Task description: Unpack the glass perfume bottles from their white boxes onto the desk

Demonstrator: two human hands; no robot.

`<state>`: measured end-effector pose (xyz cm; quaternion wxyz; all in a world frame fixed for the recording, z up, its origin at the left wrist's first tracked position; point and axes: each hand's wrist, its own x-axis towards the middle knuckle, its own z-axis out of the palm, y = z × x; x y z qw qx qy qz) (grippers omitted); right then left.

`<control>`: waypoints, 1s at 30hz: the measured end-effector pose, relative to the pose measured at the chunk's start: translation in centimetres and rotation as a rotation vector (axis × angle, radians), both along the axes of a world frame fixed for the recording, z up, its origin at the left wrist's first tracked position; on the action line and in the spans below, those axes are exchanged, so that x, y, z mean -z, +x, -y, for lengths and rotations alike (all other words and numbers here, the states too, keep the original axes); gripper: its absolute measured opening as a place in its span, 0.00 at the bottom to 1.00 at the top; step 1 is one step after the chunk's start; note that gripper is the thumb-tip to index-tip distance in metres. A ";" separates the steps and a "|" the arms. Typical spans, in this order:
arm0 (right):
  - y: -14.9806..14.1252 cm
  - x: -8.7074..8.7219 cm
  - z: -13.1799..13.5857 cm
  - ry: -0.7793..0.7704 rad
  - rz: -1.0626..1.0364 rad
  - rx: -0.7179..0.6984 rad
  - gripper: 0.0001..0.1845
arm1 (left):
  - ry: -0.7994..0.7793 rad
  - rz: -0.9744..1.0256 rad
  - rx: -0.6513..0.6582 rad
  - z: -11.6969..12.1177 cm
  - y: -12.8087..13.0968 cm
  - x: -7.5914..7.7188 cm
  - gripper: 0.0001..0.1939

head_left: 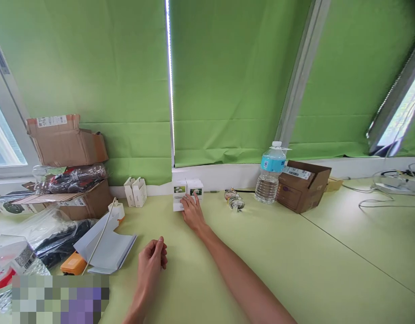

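The right hand (pixel 193 212), fingers open, is laid against small white boxes (pixel 188 189), which are set at the back of the tabletop (pixel 271 252). The left hand (pixel 151 265) is held loosely curled and empty, with folded white paper (pixel 104 245) placed beside it.

I count one left hand (pixel 151 265) and one right hand (pixel 193 212). At 12 o'clock sit three white cartons (pixel 188 189); at 11 o'clock, two more white cartons (pixel 136 192). At 1 o'clock I see two small glass objects (pixel 234 200) and one water bottle (pixel 269 180). Two cardboard boxes (pixel 67 141) stand at 10 o'clock, one cardboard box (pixel 303 186) at 2 o'clock.
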<state>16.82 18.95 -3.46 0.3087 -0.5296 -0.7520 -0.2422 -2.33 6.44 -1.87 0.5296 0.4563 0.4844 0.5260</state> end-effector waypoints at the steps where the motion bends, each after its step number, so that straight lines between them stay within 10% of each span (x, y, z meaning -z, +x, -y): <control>1: -0.1 0.1 0.4 0.002 0.010 -0.007 0.21 | 0.006 0.000 0.005 0.1 0.0 -0.1 0.23; 14: 0.3 0.1 9.4 0.067 0.185 -0.147 0.18 | 0.061 -0.043 0.067 0.4 -0.5 0.1 0.26; 23: 3.1 -6.1 19.0 -0.159 0.045 -0.373 0.15 | 0.188 -0.150 0.174 1.4 -0.1 -1.3 0.23; 30: 3.3 -8.0 22.6 -0.375 0.043 -0.494 0.17 | 0.313 -0.356 0.499 4.7 1.4 -1.4 0.29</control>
